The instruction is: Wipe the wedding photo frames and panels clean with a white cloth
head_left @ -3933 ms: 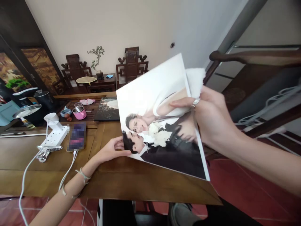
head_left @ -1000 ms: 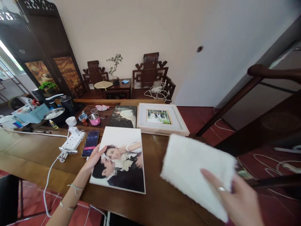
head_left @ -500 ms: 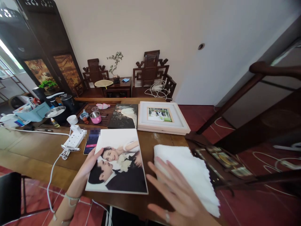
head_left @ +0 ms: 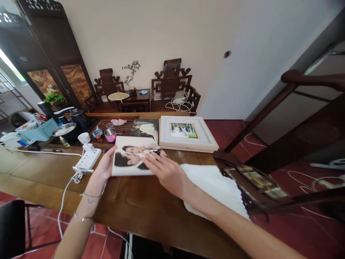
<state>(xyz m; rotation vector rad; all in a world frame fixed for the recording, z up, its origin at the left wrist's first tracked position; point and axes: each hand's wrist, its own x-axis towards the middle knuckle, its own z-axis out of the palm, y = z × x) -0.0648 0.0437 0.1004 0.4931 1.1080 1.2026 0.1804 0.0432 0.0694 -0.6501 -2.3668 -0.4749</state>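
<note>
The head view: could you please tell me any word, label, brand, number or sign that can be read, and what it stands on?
No text can be read.
Photo panel: no lettering visible.
Power strip: no legible marking.
Small bottle: any label too small to read.
Light-blue bin: any print too blurred.

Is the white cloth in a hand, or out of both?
Out: the white cloth lies on the table; left hand and right hand are at the photo panel.

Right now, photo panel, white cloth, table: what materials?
Photo panel: perhaps rigid board, smooth printed face, pale edge; core unclear.
White cloth: probably plush fabric, matte, fuzzy-edged.
Table: likely varnished wood, judging by its brown, jointed top and sheen.
</note>
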